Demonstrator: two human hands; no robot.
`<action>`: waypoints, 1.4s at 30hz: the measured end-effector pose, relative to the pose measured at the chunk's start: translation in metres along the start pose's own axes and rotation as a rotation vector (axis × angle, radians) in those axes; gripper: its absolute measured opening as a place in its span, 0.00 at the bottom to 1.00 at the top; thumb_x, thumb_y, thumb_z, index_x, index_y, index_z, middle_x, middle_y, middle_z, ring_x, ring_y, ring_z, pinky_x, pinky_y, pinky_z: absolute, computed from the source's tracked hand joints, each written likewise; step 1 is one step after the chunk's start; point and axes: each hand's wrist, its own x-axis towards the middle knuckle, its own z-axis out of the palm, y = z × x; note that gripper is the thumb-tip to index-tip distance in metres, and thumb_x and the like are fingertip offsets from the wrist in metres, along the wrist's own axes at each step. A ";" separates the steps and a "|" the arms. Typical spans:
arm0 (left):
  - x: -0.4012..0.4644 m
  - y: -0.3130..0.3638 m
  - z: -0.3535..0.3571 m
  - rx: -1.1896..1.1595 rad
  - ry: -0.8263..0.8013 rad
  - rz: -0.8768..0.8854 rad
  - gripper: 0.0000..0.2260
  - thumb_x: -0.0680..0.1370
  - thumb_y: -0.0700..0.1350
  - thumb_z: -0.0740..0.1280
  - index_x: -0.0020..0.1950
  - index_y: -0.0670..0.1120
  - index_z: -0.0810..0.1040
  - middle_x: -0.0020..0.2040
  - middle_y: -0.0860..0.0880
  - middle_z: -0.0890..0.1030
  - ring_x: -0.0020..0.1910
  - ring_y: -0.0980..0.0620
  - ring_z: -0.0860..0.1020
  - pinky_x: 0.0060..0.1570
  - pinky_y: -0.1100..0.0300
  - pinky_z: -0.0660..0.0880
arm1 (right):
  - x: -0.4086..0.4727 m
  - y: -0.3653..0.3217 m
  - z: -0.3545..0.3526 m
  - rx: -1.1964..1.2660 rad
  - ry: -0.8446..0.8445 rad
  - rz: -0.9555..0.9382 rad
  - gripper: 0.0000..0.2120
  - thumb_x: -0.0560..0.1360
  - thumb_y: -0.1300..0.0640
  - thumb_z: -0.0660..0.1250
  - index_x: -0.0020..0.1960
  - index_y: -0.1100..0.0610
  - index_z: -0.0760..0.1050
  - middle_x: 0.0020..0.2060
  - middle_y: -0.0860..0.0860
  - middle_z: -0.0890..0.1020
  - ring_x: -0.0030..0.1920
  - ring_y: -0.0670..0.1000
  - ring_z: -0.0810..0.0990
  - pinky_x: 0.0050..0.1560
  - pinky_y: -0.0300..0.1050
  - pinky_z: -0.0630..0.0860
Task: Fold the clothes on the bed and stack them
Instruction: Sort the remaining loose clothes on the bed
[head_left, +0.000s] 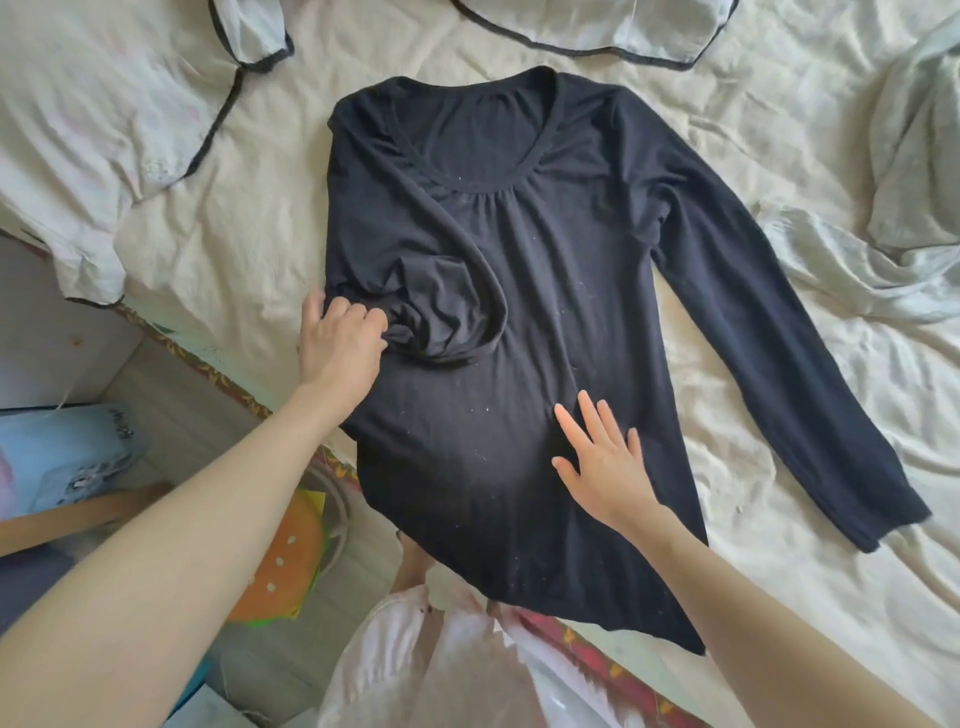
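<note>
Two hands on black long-sleeve top (545, 312), spread face-up on cream bedsheet (779, 130). Right hand (602, 462) flat, fingers straight, pressing lower front. Left hand (340, 343) pinching bunched, folded-in sleeve at side seam. Other sleeve lying straight out. Pale black-trimmed garment (597, 31) beyond neckline.

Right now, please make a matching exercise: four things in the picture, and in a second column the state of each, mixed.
1. left sleeve of the black long-sleeved top
2. right sleeve
3. left hand
4. right hand

a. lies straight on the cream bedsheet
b. flat on the top's body
c. bunched on the top's body
d. grips bunched fabric

Pairs: 1-c, 2-a, 3-d, 4-b
</note>
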 end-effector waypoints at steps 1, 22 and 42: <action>-0.009 0.006 -0.002 -0.102 -0.001 -0.037 0.09 0.79 0.47 0.64 0.56 0.44 0.77 0.51 0.45 0.81 0.54 0.43 0.74 0.59 0.52 0.59 | 0.000 0.000 0.000 0.003 -0.003 0.004 0.28 0.82 0.48 0.53 0.78 0.46 0.45 0.77 0.49 0.42 0.77 0.53 0.39 0.73 0.61 0.44; -0.125 0.139 -0.004 -1.329 -0.670 -0.509 0.14 0.78 0.42 0.66 0.63 0.41 0.76 0.54 0.46 0.82 0.50 0.50 0.80 0.56 0.54 0.77 | -0.042 -0.006 -0.004 0.852 -0.062 0.283 0.23 0.75 0.45 0.67 0.67 0.53 0.72 0.59 0.46 0.75 0.59 0.47 0.75 0.61 0.43 0.72; -0.087 0.185 -0.029 -1.544 -0.620 -0.023 0.21 0.80 0.30 0.52 0.71 0.42 0.69 0.66 0.49 0.73 0.65 0.54 0.72 0.58 0.61 0.75 | -0.053 0.031 -0.016 1.793 0.137 0.582 0.26 0.79 0.39 0.53 0.65 0.57 0.70 0.57 0.52 0.77 0.56 0.51 0.79 0.51 0.45 0.76</action>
